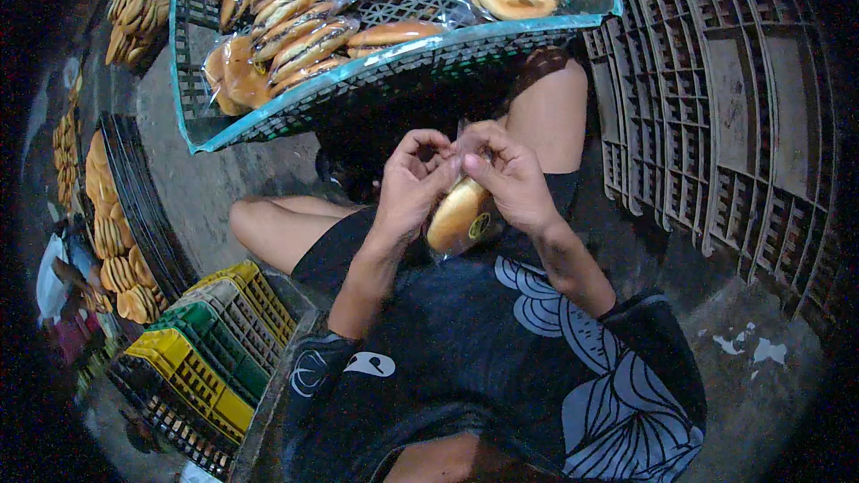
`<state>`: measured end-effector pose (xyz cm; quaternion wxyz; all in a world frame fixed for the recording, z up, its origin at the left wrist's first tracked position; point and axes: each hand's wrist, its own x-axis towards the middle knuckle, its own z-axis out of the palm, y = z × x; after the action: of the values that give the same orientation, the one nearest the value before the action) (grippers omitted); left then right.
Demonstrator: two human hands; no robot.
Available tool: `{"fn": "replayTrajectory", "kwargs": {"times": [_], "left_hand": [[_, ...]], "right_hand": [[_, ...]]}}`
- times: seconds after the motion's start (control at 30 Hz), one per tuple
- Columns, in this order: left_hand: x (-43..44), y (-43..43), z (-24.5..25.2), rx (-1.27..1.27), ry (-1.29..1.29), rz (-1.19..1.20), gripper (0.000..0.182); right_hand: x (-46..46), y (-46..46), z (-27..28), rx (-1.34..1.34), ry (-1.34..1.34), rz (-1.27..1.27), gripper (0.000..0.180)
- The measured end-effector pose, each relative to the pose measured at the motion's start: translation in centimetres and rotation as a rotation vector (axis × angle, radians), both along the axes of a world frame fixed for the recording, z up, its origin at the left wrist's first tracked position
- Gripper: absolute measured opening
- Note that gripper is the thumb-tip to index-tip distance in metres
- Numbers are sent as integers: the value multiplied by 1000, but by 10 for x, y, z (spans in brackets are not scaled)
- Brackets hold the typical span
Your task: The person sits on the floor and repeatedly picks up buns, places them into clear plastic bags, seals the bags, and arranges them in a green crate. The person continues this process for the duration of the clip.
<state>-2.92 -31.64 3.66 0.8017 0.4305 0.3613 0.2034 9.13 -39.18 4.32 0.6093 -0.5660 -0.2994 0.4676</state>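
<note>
A golden-brown bread bun (455, 216) in a clear plastic bag hangs below my two hands, above my lap. My left hand (424, 171) and my right hand (509, 171) meet at the gathered mouth of the clear bag (462, 141), each pinching it between thumb and fingers. The bag bears a small round yellow-and-dark label (479, 225). Just beyond my hands stands a plastic crate (402, 54) with a turquoise rim. Inside it, bagged filled buns (302, 33) are stacked in a leaning row at the left, with more buns (513, 0) at the right.
Grey slatted crates (711, 94) stand along the right. At the left, several dark trays (144, 208) sit beside piled buns (121, 261). Yellow (201, 382) and green crates (221, 342) are nested at the lower left. Loose buns (141, 0) are heaped at the upper left.
</note>
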Motion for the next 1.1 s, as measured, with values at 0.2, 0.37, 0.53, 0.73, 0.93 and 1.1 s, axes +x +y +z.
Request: {"fn": "replayTrajectory", "kwargs": {"times": [0.2, 0.37, 0.53, 0.73, 0.93, 1.1], "left_hand": [[-10, -22, 0, 517, 158, 80, 31], [-7, -13, 9, 723, 247, -125, 37], [-15, -16, 12, 804, 574, -475, 16], [-18, -30, -38, -31, 217, -421, 16], [-14, -51, -40, 634, 35, -225, 28], [50, -75, -23, 610, -30, 233, 29]], "right_hand": [[2, -7, 6, -121, -321, -23, 7], [16, -8, 19, -187, -629, 243, 14], [12, -25, 14, -273, -785, 365, 19], [-10, -58, 13, -240, -1116, 400, 36], [33, -55, 40, -652, -337, 507, 50], [25, -81, -7, -229, -709, -376, 66]]}}
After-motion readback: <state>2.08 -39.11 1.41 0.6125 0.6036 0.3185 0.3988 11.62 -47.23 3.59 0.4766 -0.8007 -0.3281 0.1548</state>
